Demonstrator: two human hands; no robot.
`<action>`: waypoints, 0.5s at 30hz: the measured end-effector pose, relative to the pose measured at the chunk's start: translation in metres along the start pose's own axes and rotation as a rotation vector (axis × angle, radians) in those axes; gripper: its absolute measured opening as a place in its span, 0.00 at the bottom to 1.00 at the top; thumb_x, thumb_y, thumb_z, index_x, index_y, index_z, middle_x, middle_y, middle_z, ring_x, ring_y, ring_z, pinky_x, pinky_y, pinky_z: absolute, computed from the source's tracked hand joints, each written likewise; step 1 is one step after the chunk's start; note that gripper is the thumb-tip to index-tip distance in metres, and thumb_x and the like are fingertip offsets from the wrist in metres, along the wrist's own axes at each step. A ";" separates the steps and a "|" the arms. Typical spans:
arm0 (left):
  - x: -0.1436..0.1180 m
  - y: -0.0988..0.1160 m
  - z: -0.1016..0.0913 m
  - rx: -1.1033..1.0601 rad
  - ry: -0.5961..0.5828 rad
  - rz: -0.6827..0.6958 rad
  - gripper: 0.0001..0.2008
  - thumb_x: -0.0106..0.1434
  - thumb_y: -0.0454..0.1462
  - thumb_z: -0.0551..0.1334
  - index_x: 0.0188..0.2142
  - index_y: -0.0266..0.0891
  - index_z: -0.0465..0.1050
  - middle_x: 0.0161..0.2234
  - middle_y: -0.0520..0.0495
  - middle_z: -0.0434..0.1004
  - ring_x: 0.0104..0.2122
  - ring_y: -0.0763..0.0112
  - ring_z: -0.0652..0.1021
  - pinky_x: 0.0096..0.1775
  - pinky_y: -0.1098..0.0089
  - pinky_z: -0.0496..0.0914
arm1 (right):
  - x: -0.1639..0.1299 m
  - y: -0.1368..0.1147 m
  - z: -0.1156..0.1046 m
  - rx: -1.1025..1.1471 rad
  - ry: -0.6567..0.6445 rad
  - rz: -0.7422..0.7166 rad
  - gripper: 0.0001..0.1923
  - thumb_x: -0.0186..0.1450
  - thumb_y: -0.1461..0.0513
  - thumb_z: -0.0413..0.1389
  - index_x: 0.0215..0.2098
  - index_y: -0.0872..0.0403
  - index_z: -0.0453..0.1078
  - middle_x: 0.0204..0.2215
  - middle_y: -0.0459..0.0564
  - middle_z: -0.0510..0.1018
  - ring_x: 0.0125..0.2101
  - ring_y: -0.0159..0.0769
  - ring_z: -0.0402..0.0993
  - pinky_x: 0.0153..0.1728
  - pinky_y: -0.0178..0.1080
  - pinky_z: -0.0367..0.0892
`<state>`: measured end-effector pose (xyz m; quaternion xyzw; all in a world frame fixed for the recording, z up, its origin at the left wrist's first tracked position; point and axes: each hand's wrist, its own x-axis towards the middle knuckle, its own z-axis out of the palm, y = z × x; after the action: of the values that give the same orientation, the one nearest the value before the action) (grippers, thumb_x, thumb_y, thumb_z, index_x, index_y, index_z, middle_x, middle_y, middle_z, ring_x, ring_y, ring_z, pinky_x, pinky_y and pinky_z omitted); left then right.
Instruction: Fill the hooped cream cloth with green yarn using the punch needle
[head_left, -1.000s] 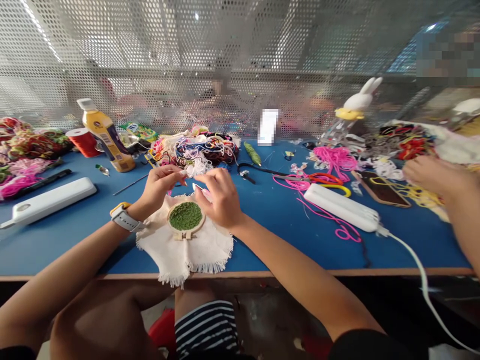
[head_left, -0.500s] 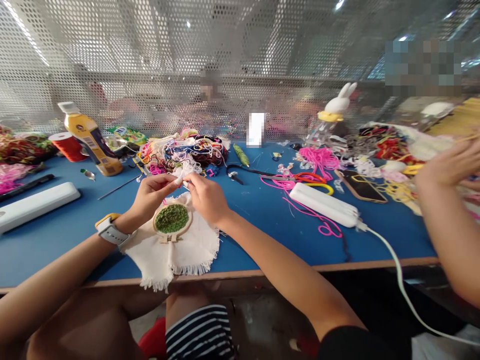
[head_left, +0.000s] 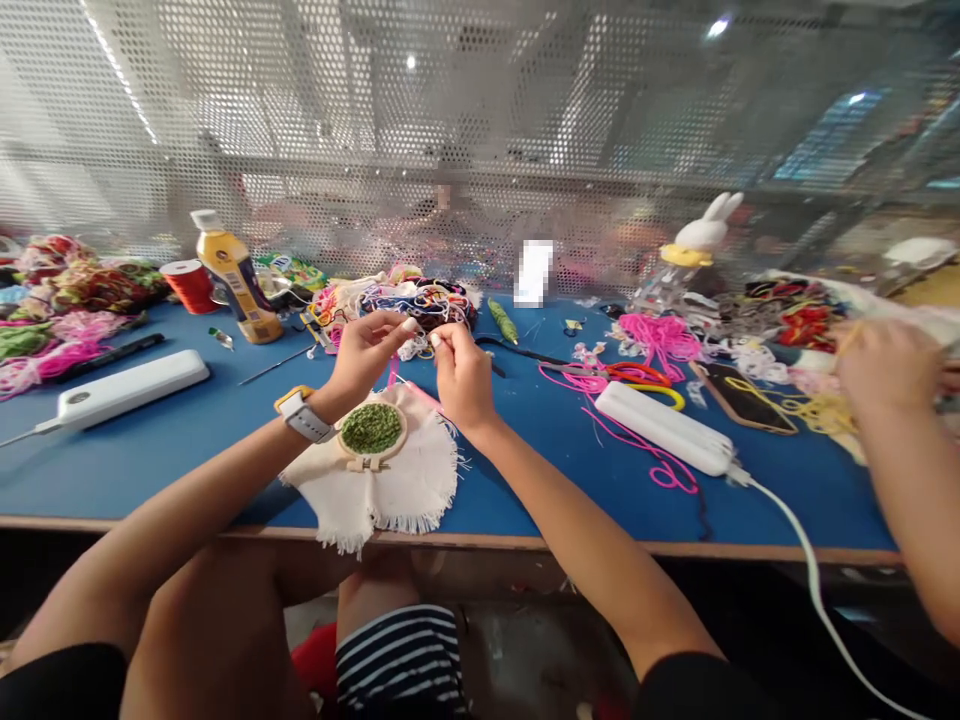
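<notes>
My left hand [head_left: 366,358] is pinched above the fabric, thumb against fingers. A short gap to its right, my right hand [head_left: 463,378] is pinched too. What sits between the fingertips is too small to make out. White yarn [head_left: 412,346] shows just behind and between the hands. Below them lies cream fringed cloth [head_left: 424,485] in a round embroidery hoop [head_left: 403,430], its middle filled with green loops [head_left: 371,429]. A thin pink tool [head_left: 424,396] rests at the cloth's upper edge, partly behind my right hand, near a pink strand [head_left: 393,370].
A tangled yarn pile [head_left: 420,300], a yellow bottle [head_left: 238,280] and a red spool [head_left: 189,287] stand behind. Scissors [head_left: 637,385], a white power bank-like block [head_left: 664,428] and a phone [head_left: 742,398] lie right. A co-worker's hand [head_left: 889,365] is at far right.
My hands have drawn apart from the white yarn they were pinching together. The view has shifted a little left. The co-worker's hand has lowered toward the yarn.
</notes>
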<state>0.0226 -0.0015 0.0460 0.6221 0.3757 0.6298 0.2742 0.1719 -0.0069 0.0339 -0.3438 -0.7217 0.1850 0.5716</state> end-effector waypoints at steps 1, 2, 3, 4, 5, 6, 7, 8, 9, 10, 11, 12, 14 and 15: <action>0.000 -0.001 0.002 -0.035 0.004 -0.005 0.14 0.55 0.46 0.68 0.28 0.37 0.74 0.26 0.51 0.73 0.26 0.76 0.72 0.31 0.73 0.67 | 0.001 0.001 0.000 0.030 0.009 0.007 0.07 0.68 0.64 0.46 0.33 0.51 0.64 0.26 0.45 0.71 0.27 0.32 0.66 0.32 0.36 0.59; 0.000 -0.002 0.002 -0.059 0.007 -0.010 0.14 0.54 0.47 0.68 0.28 0.37 0.74 0.26 0.51 0.73 0.26 0.76 0.72 0.31 0.73 0.68 | 0.001 0.001 0.000 0.054 0.006 0.013 0.07 0.68 0.63 0.46 0.33 0.51 0.64 0.24 0.43 0.69 0.25 0.32 0.64 0.31 0.36 0.58; -0.002 -0.003 0.002 -0.071 0.010 -0.014 0.15 0.53 0.47 0.69 0.28 0.37 0.74 0.26 0.50 0.73 0.26 0.76 0.72 0.31 0.73 0.68 | 0.002 0.002 0.001 0.073 -0.007 0.020 0.07 0.68 0.63 0.46 0.33 0.51 0.64 0.22 0.42 0.67 0.24 0.31 0.63 0.30 0.35 0.58; -0.003 -0.004 0.000 -0.070 0.012 -0.015 0.15 0.53 0.47 0.69 0.28 0.37 0.74 0.26 0.50 0.73 0.25 0.77 0.72 0.30 0.73 0.68 | 0.002 0.002 0.001 0.086 -0.026 0.029 0.07 0.67 0.63 0.47 0.33 0.51 0.64 0.21 0.41 0.66 0.23 0.30 0.62 0.29 0.35 0.57; -0.005 -0.005 -0.002 -0.062 0.009 -0.013 0.15 0.53 0.47 0.69 0.28 0.37 0.75 0.26 0.50 0.73 0.25 0.77 0.72 0.30 0.73 0.68 | 0.001 0.001 0.002 0.095 -0.048 0.038 0.06 0.67 0.63 0.47 0.33 0.51 0.64 0.20 0.41 0.65 0.23 0.30 0.62 0.28 0.34 0.57; -0.007 -0.006 -0.005 -0.052 -0.001 -0.010 0.15 0.53 0.47 0.69 0.29 0.37 0.75 0.27 0.50 0.74 0.26 0.77 0.72 0.30 0.73 0.68 | 0.001 0.000 0.002 0.104 -0.067 0.047 0.06 0.67 0.63 0.47 0.33 0.52 0.64 0.20 0.40 0.64 0.22 0.29 0.61 0.27 0.34 0.56; -0.009 -0.006 -0.008 -0.045 -0.010 -0.003 0.14 0.54 0.47 0.69 0.29 0.37 0.75 0.27 0.50 0.74 0.26 0.77 0.72 0.30 0.73 0.68 | 0.000 0.000 0.003 0.113 -0.081 0.053 0.06 0.67 0.63 0.47 0.33 0.52 0.64 0.20 0.40 0.64 0.22 0.29 0.61 0.27 0.34 0.56; -0.010 -0.006 -0.010 -0.043 -0.019 0.003 0.14 0.54 0.46 0.68 0.29 0.36 0.75 0.27 0.49 0.74 0.26 0.77 0.72 0.31 0.73 0.68 | 0.000 -0.001 0.003 0.123 -0.090 0.055 0.06 0.67 0.63 0.47 0.33 0.52 0.64 0.19 0.40 0.64 0.21 0.28 0.61 0.27 0.33 0.56; -0.011 -0.005 -0.012 -0.048 -0.028 0.009 0.14 0.54 0.46 0.68 0.29 0.36 0.75 0.27 0.49 0.75 0.27 0.76 0.73 0.31 0.73 0.68 | 0.000 -0.001 0.003 0.131 -0.092 0.055 0.06 0.68 0.63 0.47 0.33 0.52 0.64 0.20 0.39 0.64 0.22 0.28 0.61 0.27 0.33 0.57; -0.011 -0.004 -0.014 -0.056 -0.036 0.012 0.13 0.55 0.45 0.68 0.30 0.36 0.76 0.28 0.49 0.75 0.27 0.76 0.73 0.31 0.73 0.68 | -0.001 -0.001 0.003 0.137 -0.090 0.052 0.06 0.68 0.63 0.47 0.33 0.52 0.64 0.20 0.39 0.64 0.22 0.28 0.61 0.27 0.33 0.57; -0.011 -0.004 -0.014 -0.066 -0.041 0.013 0.13 0.55 0.45 0.68 0.30 0.36 0.76 0.28 0.49 0.75 0.28 0.76 0.73 0.32 0.73 0.68 | -0.001 -0.001 0.003 0.140 -0.085 0.049 0.06 0.68 0.63 0.47 0.33 0.52 0.64 0.20 0.40 0.64 0.22 0.28 0.61 0.28 0.33 0.58; -0.011 -0.003 -0.014 -0.076 -0.041 0.013 0.13 0.55 0.45 0.68 0.30 0.36 0.76 0.28 0.49 0.76 0.28 0.76 0.73 0.32 0.73 0.69 | -0.001 0.000 0.003 0.140 -0.078 0.043 0.06 0.68 0.63 0.48 0.33 0.52 0.64 0.20 0.40 0.64 0.22 0.28 0.62 0.28 0.33 0.58; -0.011 -0.003 -0.014 -0.094 -0.033 0.006 0.13 0.54 0.45 0.69 0.30 0.37 0.76 0.28 0.49 0.76 0.28 0.76 0.73 0.32 0.73 0.69 | -0.001 0.002 0.003 0.123 -0.061 0.029 0.06 0.68 0.62 0.48 0.34 0.53 0.65 0.20 0.40 0.65 0.21 0.28 0.62 0.27 0.33 0.58; -0.011 -0.003 -0.014 -0.101 -0.025 0.001 0.13 0.54 0.45 0.69 0.29 0.37 0.76 0.28 0.49 0.75 0.28 0.76 0.73 0.32 0.73 0.69 | -0.001 0.003 0.003 0.103 -0.049 0.016 0.06 0.68 0.62 0.48 0.34 0.53 0.65 0.20 0.40 0.65 0.21 0.28 0.62 0.26 0.33 0.58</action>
<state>0.0097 -0.0105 0.0384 0.6153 0.3396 0.6404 0.3098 0.1696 -0.0048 0.0303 -0.3151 -0.7222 0.2348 0.5692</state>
